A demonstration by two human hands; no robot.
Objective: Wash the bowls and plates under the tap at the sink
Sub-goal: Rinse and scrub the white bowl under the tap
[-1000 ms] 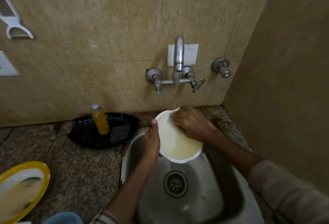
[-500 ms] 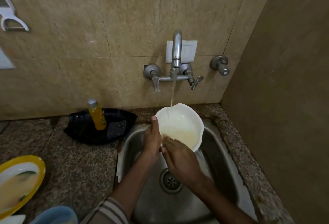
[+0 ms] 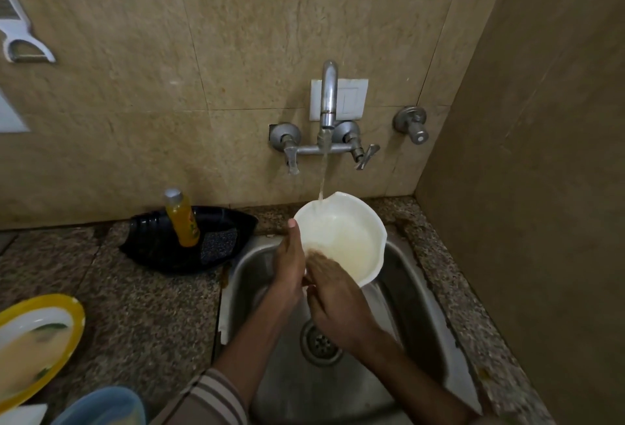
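Rinsing stage here, white plastic bowl with a pour spout (image 3: 341, 237) tilted over the steel sink (image 3: 406, 306), far rim right under the thin stream from the wall-mounted chrome tap (image 3: 328, 100). Left hand (image 3: 291, 265) closed on the bowl's left rim, thumb up along the edge; right hand (image 3: 333, 292) loosely open, fingers reaching over the near rim and blurred, probably rubbing the inside. A milky-yellow film showing in the bottom of the bowl, so likely not clean yet. To do this bit well: worth keeping the bowl tipped toward the drain (image 3: 319, 343) so the cloudy water runs off instead of pooling, and turning it with the left hand so the stream sweeps the whole inside rather than one spot on the spout. Fingertips into the curve at the base, where residue tends to hang on. Wet plastic gets slippery, so a firm pinch on the rim, not a light one. Stream is thin, so no rush. Plenty left after this one by the look of it: yellow-rimmed white plate (image 3: 33, 343) with leftover sauce sitting on the speckled granite worktop (image 3: 142, 306) at near left, well apart from the sink. Orange bottle of dish liquid (image 3: 181, 218) and a dark scrub pad (image 3: 218, 243) in the black tray (image 3: 152, 248) just left of the sink, handy if the film won't shift with fingers alone.
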